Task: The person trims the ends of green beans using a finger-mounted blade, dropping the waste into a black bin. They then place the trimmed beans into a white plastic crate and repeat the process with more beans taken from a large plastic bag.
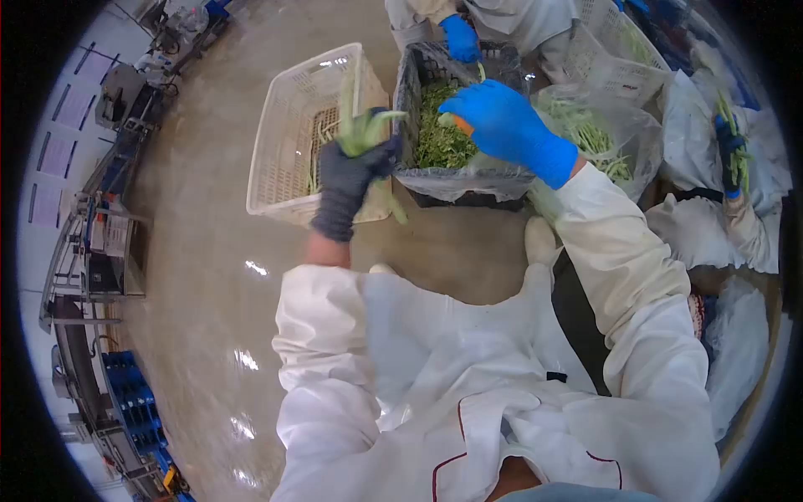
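My left hand (351,180), in a dark grey glove, is closed around a bunch of pale green stalks (361,132) over the right side of a white plastic crate (266,142). The stalks stick out above and below the fist. My right hand (514,130), in a blue glove, is raised over the front right of a black crate (406,92) that holds chopped greens (443,138). Its fingers are pressed together on something orange (460,125), too small to make out.
A co-worker's blue-gloved hand (460,38) is at the black crate's back edge. A clear bag of stalks (590,138) stands right of it, with another white crate (615,50) behind. Another gloved hand (729,151) holds greens at far right. Machinery (121,96) lines the left wall.
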`<state>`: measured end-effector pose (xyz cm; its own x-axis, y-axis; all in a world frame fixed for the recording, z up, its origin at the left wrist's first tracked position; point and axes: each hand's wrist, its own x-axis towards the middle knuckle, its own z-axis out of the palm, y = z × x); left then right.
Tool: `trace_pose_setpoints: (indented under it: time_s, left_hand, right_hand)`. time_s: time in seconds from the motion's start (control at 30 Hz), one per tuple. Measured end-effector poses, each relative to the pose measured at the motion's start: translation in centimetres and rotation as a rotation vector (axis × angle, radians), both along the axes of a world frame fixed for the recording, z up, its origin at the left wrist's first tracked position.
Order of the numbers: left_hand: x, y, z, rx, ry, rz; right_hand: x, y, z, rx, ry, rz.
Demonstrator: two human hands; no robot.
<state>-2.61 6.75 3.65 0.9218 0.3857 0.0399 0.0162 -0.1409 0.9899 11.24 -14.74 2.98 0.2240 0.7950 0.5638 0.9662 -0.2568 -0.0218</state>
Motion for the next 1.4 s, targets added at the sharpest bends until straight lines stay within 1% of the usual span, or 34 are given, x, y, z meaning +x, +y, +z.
trace_pose_setpoints:
  time_s: [0.03,0.07,0.13,0.17,0.27,0.33,0.37,0.43,0.47,0.53,0.57,0.63,0.67,0.73,0.8,0.83,0.9,1.0,1.07,1.1,1.13,1.2,1.23,1.33,1.4]
  left_hand:
    - [0.1,-1.6,0.1,-0.053,-0.051,-0.117]
    - [0.2,-2.6,0.1,0.021,0.044,-0.131]
    - [0.8,-3.9,-0.2,0.131,0.099,-0.123]
    - [1.0,-4.3,-0.3,0.098,0.077,-0.067]
    - [1.2,-5.0,-0.4,-0.036,-0.010,0.062]
    - [1.2,-5.2,-0.6,-0.174,-0.086,0.115]
    - [1.0,-5.5,-0.6,-0.192,-0.101,0.141]
    - [0.7,-5.9,-0.6,-0.227,-0.129,0.189]
    - [0.8,-5.7,-0.7,-0.270,-0.144,0.176]
    - [1.1,-4.9,-0.8,-0.358,-0.176,0.149]
    - [1.0,-3.9,-0.6,-0.429,-0.236,0.070]
    - [0.7,-0.7,-0.4,-0.532,-0.389,-0.112]
    - [0.4,0.4,0.5,-0.550,-0.349,-0.009]
    - [-0.4,3.8,0.7,-0.748,-0.475,-0.016]
    - [-1.6,6.7,0.5,-0.901,-0.614,-0.079]
    - [-1.9,8.3,0.3,-1.037,-0.649,-0.277]
    - [-2.3,8.2,0.7,-1.050,-0.684,-0.300]
    - [-1.8,7.0,0.3,-1.084,-0.686,-0.342]
    - [-1.2,5.5,0.0,-1.073,-0.656,-0.375]
    - [-0.8,5.1,-0.4,-1.089,-0.637,-0.445]
    - [-0.5,4.3,-0.6,-1.074,-0.622,-0.429]
    - [-0.1,2.7,-0.8,-1.038,-0.596,-0.397]
    - [0.0,2.5,-0.7,-0.946,-0.595,-0.452]
    - [-0.2,3.0,-0.5,-0.297,-0.549,0.026]
    - [-0.5,3.7,-0.2,-0.233,-0.500,0.145]
  right_hand:
    - [-0.4,0.5,-0.1,0.011,-0.032,0.019]
    - [-0.9,1.0,-0.1,0.023,-0.065,0.036]
    - [-2.1,1.6,0.2,0.184,-0.061,0.087]
    - [-2.6,1.7,0.4,0.265,-0.060,0.108]
    - [-3.9,3.0,-0.5,0.475,0.383,-0.040]
    - [-4.4,3.5,-0.6,0.613,0.758,0.039]
    - [-4.6,3.7,-0.6,0.678,0.947,0.081]
    - [-4.3,3.7,-0.9,0.632,1.165,0.088]
    - [-4.0,3.6,-1.2,0.608,1.271,0.091]
    - [-2.8,3.6,-1.9,0.520,1.298,0.138]
    - [-2.0,3.5,-2.4,0.476,1.311,0.161]
    - [-0.4,2.3,-3.4,0.290,0.994,-0.025]
    - [0.7,1.5,-4.1,0.201,0.834,-0.111]
    - [4.0,-0.3,-6.6,0.145,0.690,-0.311]
    - [7.6,-2.3,-8.8,-0.166,0.573,-0.524]
    - [7.6,-2.9,-8.8,-0.244,0.510,-0.572]
    - [7.1,-3.6,-8.4,-0.399,0.381,-0.671]
    - [6.4,-1.4,-7.2,-0.188,0.406,-0.337]
    - [3.0,1.1,-5.3,0.141,0.636,0.009]
    - [1.4,2.3,-4.3,0.163,0.820,0.146]
    - [0.0,3.1,-3.6,0.187,1.001,0.287]
    - [-1.9,3.9,-2.9,0.134,1.100,0.342]
    - [-2.2,3.9,-2.9,0.106,1.150,0.371]
    - [-1.0,3.1,-2.8,0.046,0.984,0.172]
    - [0.2,1.9,-3.0,-0.033,0.767,0.021]
